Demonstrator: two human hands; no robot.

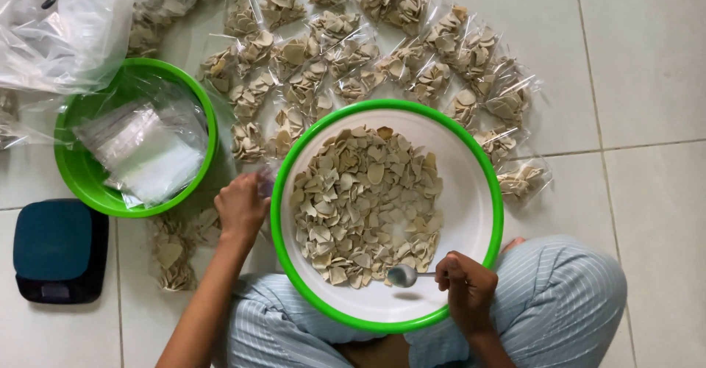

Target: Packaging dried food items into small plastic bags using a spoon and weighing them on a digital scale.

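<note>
A large white basin with a green rim (471,213) sits on the tiled floor in front of my crossed legs, holding a heap of pale beige chips (364,199). My right hand (465,283) grips a metal spoon (403,274) whose bowl rests at the near edge of the heap. At the basin's left rim, my left hand (240,206) holds a small clear plastic bag (265,183). Several filled clear bags of chips (346,44) lie spread on the floor beyond the basin.
A smaller green bowl (81,169) at the left holds a stack of empty clear bags (143,151). A dark blue kitchen scale (59,249) stands at lower left. A big crumpled plastic bag (62,26) lies at top left. More filled bags (173,247) lie by my left arm.
</note>
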